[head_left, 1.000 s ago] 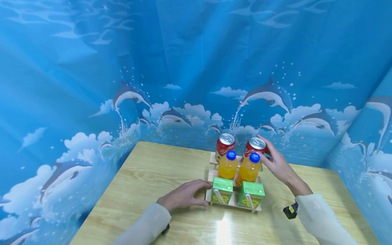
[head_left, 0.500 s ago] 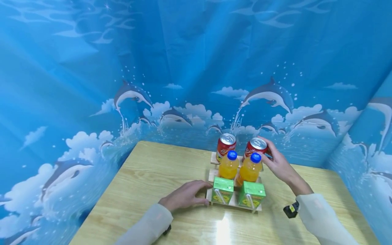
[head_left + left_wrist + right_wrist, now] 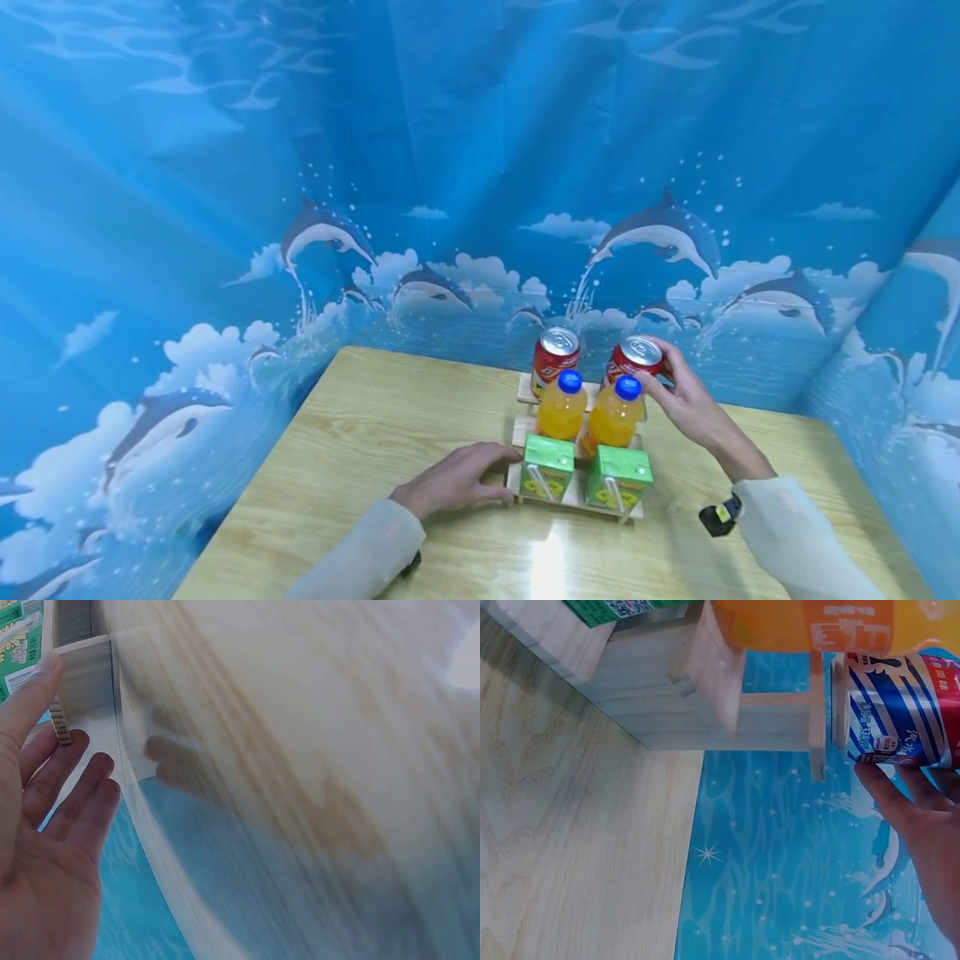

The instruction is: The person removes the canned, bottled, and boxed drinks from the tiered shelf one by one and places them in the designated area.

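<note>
On the right, my right hand [image 3: 690,410] grips a red soda can [image 3: 630,360] at the top step of a wooden three-step rack [image 3: 577,492]. The right wrist view shows fingertips against the side of the can [image 3: 900,712], whose base sits close to the top board; contact there is unclear. My left hand [image 3: 459,479] holds the left end of the lowest step, thumb on one side and fingers on the other. A second red can [image 3: 555,367] stands on the top step. Two orange juice bottles [image 3: 561,410] occupy the middle step, and two green juice boxes [image 3: 547,471] the lowest.
The rack stands on a light wood table [image 3: 375,417]. Behind and beside it hangs a blue dolphin-print backdrop [image 3: 465,167]. The bottles stand directly in front of the cans.
The gripped can has shifted slightly to the right together with my right hand, widening the space between the two cans. My left hand stays at the rack's lowest step.
</note>
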The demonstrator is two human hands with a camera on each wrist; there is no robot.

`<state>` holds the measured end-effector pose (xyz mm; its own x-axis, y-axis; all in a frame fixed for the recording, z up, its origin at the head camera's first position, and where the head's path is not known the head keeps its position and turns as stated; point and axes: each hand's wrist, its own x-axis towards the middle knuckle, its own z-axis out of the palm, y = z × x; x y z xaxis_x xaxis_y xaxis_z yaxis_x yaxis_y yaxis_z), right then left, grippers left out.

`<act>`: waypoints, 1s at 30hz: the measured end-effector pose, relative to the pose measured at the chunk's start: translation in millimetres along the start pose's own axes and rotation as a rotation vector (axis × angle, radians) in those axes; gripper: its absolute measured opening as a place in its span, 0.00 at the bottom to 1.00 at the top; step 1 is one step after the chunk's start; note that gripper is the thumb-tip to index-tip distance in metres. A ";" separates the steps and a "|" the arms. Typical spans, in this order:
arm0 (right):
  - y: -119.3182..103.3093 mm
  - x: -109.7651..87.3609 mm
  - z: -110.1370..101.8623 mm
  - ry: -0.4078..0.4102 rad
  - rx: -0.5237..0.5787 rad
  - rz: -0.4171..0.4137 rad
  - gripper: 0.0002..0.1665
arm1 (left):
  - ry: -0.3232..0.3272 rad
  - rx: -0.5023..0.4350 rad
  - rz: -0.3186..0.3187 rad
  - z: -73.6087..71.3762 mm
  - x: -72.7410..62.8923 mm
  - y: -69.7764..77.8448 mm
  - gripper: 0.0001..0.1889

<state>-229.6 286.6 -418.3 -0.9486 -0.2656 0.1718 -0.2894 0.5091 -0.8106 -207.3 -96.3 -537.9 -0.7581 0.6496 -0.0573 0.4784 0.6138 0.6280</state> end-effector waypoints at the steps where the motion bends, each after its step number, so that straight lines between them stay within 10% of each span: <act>1: -0.2 -0.8 -1.7 0.006 0.002 0.001 0.40 | 0.000 -0.002 0.003 0.2 -0.1 -0.2 0.37; 30: 30.5 -40.2 -50.3 0.234 -0.086 -0.021 0.39 | -0.009 0.004 0.001 -2.4 -0.1 2.2 0.36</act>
<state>-206.7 354.1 -421.8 -0.9430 -0.0853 0.3216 -0.3100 0.5762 -0.7562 -207.2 -96.1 -534.7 -0.7533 0.6546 -0.0637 0.4815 0.6149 0.6246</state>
